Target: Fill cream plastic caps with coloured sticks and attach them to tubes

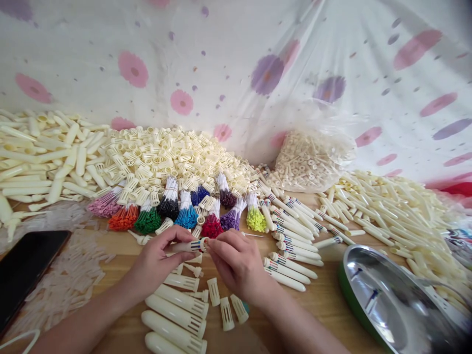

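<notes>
My left hand (pixel 157 260) is closed round a cream pen barrel (pixel 190 245), held level over the wooden table (pixel 324 300). My right hand (pixel 236 260) pinches at the barrel's open end (pixel 205 242), where coloured tips show; what its fingers hold is too small to name. Just beyond my hands stand bundles of coloured refills: orange (pixel 123 219), green (pixel 147 220), blue (pixel 186 215), red (pixel 212 226), purple (pixel 231 219) and yellow-green (pixel 255 219). Below my hands lie several empty barrels (pixel 177 305) and slotted caps (pixel 225 312).
A row of assembled pens (pixel 291 241) lies to the right. A steel bowl with a green rim (pixel 383 300) sits at lower right. Heaps of cream caps (pixel 165 152) and barrels (pixel 40 157) fill the back. A black phone (pixel 25 268) lies at left.
</notes>
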Demonstrator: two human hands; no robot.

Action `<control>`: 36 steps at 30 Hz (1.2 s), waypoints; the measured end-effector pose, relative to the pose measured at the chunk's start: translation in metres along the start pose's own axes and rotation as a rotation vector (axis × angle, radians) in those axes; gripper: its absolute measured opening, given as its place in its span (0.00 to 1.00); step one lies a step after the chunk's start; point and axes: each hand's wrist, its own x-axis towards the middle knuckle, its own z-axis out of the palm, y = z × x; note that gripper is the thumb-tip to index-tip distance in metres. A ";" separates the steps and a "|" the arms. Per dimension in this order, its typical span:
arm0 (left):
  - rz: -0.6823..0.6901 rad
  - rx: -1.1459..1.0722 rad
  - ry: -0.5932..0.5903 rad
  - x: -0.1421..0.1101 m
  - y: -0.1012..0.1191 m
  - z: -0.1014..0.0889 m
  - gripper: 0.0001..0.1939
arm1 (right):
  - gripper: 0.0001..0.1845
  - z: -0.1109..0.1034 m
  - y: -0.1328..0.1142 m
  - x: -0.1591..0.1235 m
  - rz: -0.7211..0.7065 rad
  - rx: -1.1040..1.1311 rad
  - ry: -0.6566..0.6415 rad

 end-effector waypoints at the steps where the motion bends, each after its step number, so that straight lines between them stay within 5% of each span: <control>1: -0.029 -0.010 -0.024 0.001 0.001 -0.001 0.08 | 0.07 -0.001 0.003 0.000 -0.020 0.017 0.015; 7: -0.131 0.013 -0.088 0.004 0.007 -0.005 0.10 | 0.06 -0.007 0.006 0.002 0.217 0.271 0.105; 14: -0.142 0.098 -0.113 0.006 0.010 -0.010 0.13 | 0.06 -0.024 0.015 0.001 0.482 0.386 -0.022; 17: -0.151 0.132 -0.122 0.008 0.012 -0.012 0.15 | 0.05 -0.027 0.017 -0.002 0.481 0.349 -0.064; 21: -0.131 0.156 -0.183 0.006 0.014 -0.010 0.15 | 0.08 -0.023 0.010 0.001 0.397 0.437 0.045; 29: -0.151 0.094 -0.217 0.002 0.011 -0.005 0.13 | 0.14 -0.009 0.007 0.010 0.701 0.849 0.089; 36: -0.203 0.094 -0.228 0.000 0.016 -0.003 0.14 | 0.18 0.000 0.005 0.007 0.771 0.796 0.046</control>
